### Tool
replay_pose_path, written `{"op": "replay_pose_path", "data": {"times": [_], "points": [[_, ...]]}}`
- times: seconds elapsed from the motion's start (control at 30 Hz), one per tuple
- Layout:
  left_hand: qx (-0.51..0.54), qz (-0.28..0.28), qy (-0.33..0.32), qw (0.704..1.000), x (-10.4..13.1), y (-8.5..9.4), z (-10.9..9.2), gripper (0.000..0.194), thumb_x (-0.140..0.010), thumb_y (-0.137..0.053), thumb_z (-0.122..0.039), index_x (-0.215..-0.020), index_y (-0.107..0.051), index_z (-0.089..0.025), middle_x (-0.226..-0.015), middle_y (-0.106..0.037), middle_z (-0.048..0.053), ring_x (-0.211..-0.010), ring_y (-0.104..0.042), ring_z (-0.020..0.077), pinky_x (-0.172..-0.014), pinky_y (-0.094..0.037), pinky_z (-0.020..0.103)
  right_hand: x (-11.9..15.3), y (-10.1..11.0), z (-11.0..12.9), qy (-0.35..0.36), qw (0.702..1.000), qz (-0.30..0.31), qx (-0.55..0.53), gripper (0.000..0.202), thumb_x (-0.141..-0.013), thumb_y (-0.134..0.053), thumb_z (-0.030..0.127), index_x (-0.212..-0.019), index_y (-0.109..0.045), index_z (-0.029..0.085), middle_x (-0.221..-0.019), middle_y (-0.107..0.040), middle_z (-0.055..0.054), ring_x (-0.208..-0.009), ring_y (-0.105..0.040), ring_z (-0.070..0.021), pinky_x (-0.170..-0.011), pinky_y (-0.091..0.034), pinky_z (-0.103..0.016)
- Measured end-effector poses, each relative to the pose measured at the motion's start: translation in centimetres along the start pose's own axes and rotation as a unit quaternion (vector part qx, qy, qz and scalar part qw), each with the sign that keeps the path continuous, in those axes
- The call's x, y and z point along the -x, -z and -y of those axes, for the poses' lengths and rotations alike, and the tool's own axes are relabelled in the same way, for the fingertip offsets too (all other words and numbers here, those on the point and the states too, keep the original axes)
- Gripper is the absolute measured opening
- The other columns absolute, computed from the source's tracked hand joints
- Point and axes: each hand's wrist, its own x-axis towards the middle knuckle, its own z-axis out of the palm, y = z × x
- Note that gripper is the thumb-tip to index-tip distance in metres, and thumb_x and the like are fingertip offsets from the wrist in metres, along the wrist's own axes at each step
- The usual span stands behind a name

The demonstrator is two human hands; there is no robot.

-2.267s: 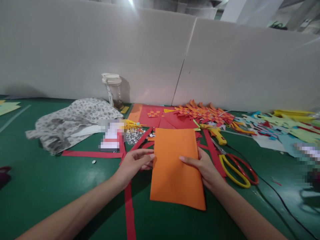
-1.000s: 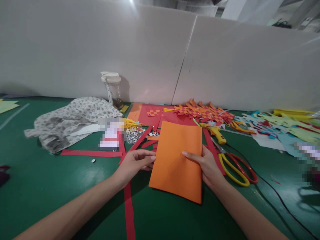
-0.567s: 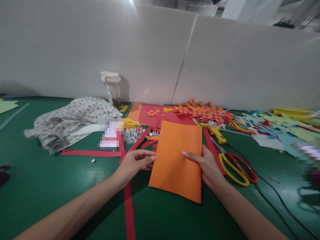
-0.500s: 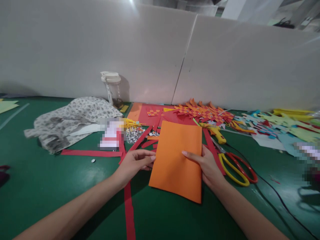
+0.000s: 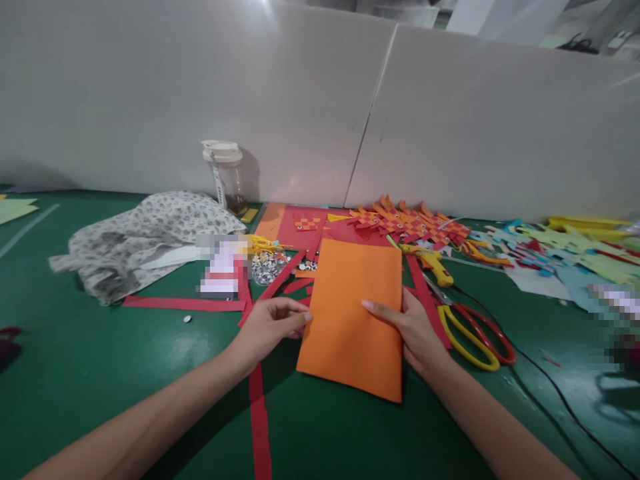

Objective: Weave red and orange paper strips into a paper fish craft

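Note:
A folded sheet of orange paper (image 5: 353, 287) is held up, tilted, above the green table. My right hand (image 5: 417, 327) grips its right edge, thumb across the front and fingers behind. At the left edge my left hand (image 5: 280, 323) pinches the paper between thumb and fingers; the fingertips behind are partly hidden. Red paper strips (image 5: 261, 420) lie under and around my left hand. Right of my right hand are scissors (image 5: 473, 337) with one yellow and one red handle, and a yellow glue gun (image 5: 435, 267) with a green stick in its back.
Woven red-and-orange paper fish (image 5: 410, 220) are piled at the back. Googly eyes (image 5: 270, 268), a patterned cloth (image 5: 150, 233) and a lidded bottle (image 5: 225, 177) stand or lie left of centre. Coloured scraps (image 5: 565, 253) cover the right. A cord (image 5: 545, 380) crosses the right side, and a white partition (image 5: 175, 93) stands behind.
The orange paper has shifted very slightly up and left in the view. Both hands keep nearly the same hold on it.

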Motion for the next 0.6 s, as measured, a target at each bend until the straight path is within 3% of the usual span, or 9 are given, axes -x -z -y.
{"op": "replay_pose_path", "data": {"times": [0.23, 0.6], "points": [[0.015, -0.047, -0.026, 0.998, 0.22, -0.23, -0.32, 0.016, -0.062, -0.074, -0.031, -0.071, -0.069, -0.018, -0.058, -0.060, -0.001, -0.052, -0.048, 0.0103, -0.057, -0.039, 0.026, 0.15, -0.06, 0.18, -0.015, 0.998, 0.050, 0.024, 0.073, -0.050, -0.086, 0.026, -0.115, -0.054, 0.020, -0.114, -0.066, -0.011, -0.103, -0.063, -0.0325, -0.083, -0.053, -0.044], [0.023, -0.031, -0.020, 0.999, 0.12, -0.21, -0.18, 0.016, -0.062, -0.074, -0.031, -0.070, -0.069, -0.019, -0.062, -0.062, 0.001, -0.057, -0.053, 0.0123, -0.059, -0.041, 0.027, -0.30, 0.22, -0.42, 0.000, 0.999, 0.042, 0.029, 0.066, -0.053, -0.085, 0.028, -0.111, -0.055, 0.021, -0.117, -0.065, -0.011, -0.102, -0.063, -0.0319, -0.081, -0.054, -0.043]]}}
